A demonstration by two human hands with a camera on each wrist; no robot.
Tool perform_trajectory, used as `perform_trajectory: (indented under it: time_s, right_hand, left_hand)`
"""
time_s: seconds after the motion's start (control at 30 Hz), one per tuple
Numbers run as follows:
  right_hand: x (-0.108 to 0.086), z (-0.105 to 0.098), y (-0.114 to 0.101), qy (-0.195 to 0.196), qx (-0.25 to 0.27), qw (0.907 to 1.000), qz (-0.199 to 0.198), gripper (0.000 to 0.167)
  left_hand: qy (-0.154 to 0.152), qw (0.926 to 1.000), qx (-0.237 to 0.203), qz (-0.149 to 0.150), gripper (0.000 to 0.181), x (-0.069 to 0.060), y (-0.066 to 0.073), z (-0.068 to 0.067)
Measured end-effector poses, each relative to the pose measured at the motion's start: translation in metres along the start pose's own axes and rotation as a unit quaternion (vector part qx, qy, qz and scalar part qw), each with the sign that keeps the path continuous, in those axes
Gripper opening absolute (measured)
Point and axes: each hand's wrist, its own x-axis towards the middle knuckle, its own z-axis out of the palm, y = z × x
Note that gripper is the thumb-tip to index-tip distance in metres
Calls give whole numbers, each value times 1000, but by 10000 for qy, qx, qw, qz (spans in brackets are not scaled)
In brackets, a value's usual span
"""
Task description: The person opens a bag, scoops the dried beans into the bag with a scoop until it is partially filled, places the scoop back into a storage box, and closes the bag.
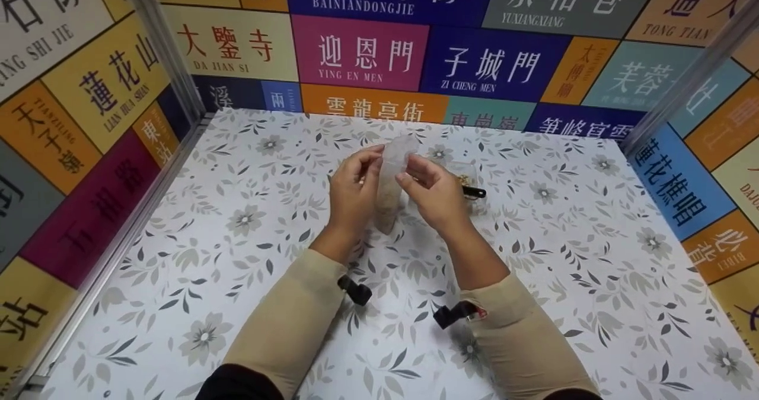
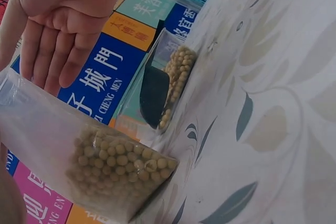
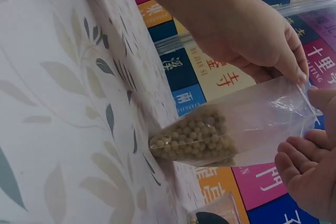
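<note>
A clear plastic bag (image 1: 388,201) stands upright on the table, its lower part filled with round beige beans (image 2: 113,163). My left hand (image 1: 354,192) pinches the upper edge of the bag between thumb and fingers, as the right wrist view shows. On the other side of the bag's mouth is my right hand (image 1: 437,195). Its fingers are loosely extended and its thumb lies close to the bag's edge; whether the thumb touches it I cannot tell. Behind the right hand stands a clear plastic container (image 2: 173,36) of similar beans, with a black scoop (image 2: 154,95) in it.
The table wears a white cloth (image 1: 249,281) with a grey leaf and flower pattern. Panels with coloured street-name blocks (image 1: 362,53) enclose the back and both sides. A metal post (image 1: 172,50) rises at the back left corner.
</note>
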Motion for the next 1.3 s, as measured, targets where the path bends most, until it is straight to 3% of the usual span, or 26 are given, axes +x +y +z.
perform_trajectory:
  time_s: [0.3, 0.7, 0.83, 0.97, 1.13, 1.3]
  right_hand:
    - [-1, 6, 2, 601, -282, 9977, -99, 42]
    - [-1, 9, 6, 848, -367, 9942, -558, 26]
    - [-3, 9, 8, 574, 0, 9962, -657, 23]
    - [-4, 9, 11, 295, 419, 9968, -621, 22]
    - [-5, 11, 13, 184, 695, 9955, -624, 21]
    - [-7, 11, 13, 93, 803, 9947, -636, 19]
  left_hand:
    - [71, 9995, 198, 250, 16, -2, -1, -3]
    - [210, 9978, -608, 147, 21, -2, -10, -1]
    - [169, 9947, -995, -188, 26, 0, -13, -5]
    - [19, 9923, -981, -754, 32, 4, -18, -8]
    - [-544, 9854, -771, -1418, 44, 8, -24, -11]
    - [-1070, 9723, -1124, -1748, 48, 10, -25, -13]
